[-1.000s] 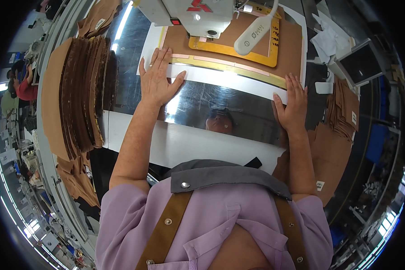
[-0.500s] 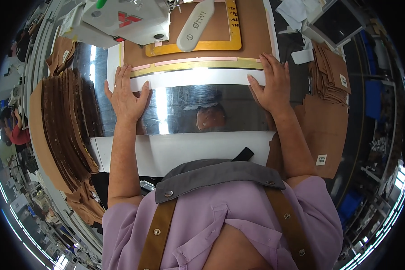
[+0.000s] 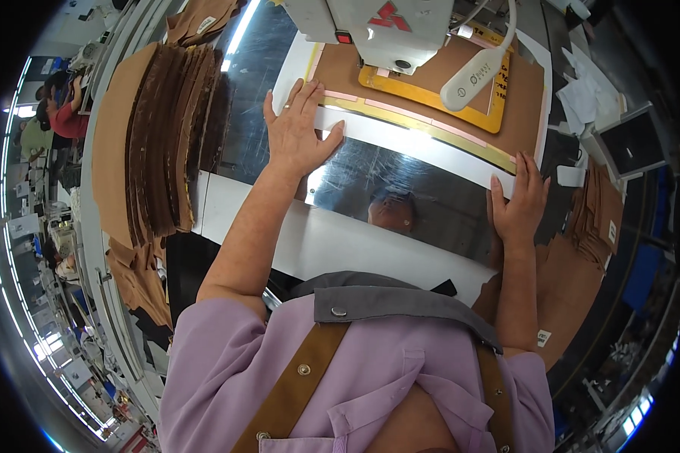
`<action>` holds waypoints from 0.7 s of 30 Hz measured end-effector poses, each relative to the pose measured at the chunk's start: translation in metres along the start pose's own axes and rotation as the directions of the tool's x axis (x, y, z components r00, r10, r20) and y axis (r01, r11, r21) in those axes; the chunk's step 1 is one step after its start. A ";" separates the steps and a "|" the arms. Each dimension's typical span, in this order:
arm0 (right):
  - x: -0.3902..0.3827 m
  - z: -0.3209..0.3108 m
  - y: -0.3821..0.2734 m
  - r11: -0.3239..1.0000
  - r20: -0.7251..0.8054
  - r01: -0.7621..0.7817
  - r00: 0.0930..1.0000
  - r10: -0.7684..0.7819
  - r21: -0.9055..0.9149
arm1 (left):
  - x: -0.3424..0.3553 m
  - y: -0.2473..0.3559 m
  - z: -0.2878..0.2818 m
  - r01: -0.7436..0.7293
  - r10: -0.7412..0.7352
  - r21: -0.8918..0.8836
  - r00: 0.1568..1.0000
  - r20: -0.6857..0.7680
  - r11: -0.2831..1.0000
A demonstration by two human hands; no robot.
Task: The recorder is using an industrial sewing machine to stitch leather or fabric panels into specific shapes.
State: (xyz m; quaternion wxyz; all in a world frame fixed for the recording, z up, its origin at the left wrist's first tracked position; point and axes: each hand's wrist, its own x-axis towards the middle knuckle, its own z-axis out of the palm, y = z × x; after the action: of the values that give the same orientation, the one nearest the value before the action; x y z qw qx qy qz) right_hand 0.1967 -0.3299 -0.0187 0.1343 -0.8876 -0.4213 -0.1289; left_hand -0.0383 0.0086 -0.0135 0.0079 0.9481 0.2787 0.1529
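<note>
A flat white-bordered sheet (image 3: 442, 160) with yellow and pink strips along its near edge lies in front of me, and a brown panel (image 3: 347, 69) shows inside it. On its near left corner rests my left hand (image 3: 298, 132), fingers stretched out and thumb apart. My right hand (image 3: 523, 204) lies at the near right corner, fingers extended, with nothing gripped. A yellow frame (image 3: 431, 100) sits on the brown panel. Above it stands a white sewing machine head (image 3: 400, 34), partly hiding frame and panel. A white oblong lamp (image 3: 472, 78) hangs beside the head.
A shiny metal plate (image 3: 438, 200) spans the space between my forearms. Stacked brown pieces (image 3: 140, 143) stand at the left, more brown pieces (image 3: 597, 211) at the right. A dark screen (image 3: 633, 142) and white papers (image 3: 579, 90) are at the far right.
The view has turned, so the sheet and machine now appear tilted and farther right. My hands still rest at the sheet's near corners, both flat as before.
</note>
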 end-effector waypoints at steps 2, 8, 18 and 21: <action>0.001 0.000 -0.001 1.000 -0.012 0.008 1.000 -0.008 -0.018 | 0.000 -0.004 0.000 0.001 -0.001 0.003 1.000 -0.017 1.000; 0.004 -0.002 -0.005 1.000 -0.032 -0.027 0.999 0.027 0.010 | -0.002 -0.007 0.002 -0.012 0.013 0.049 1.000 -0.012 0.999; -0.009 -0.010 0.001 0.988 -0.125 0.009 0.992 0.010 0.153 | 0.001 -0.005 0.007 -0.055 0.055 -0.014 0.998 -0.005 0.998; -0.011 -0.032 0.022 0.979 -0.194 -0.108 0.971 0.141 0.173 | 0.002 -0.004 0.010 -0.089 0.089 0.020 0.996 -0.009 0.996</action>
State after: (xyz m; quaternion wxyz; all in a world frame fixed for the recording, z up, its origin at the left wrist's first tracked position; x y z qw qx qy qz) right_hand 0.2035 -0.3615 0.0042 0.2564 -0.8805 -0.3576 -0.1765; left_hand -0.0361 0.0140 -0.0232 -0.0096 0.9589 0.2377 0.1549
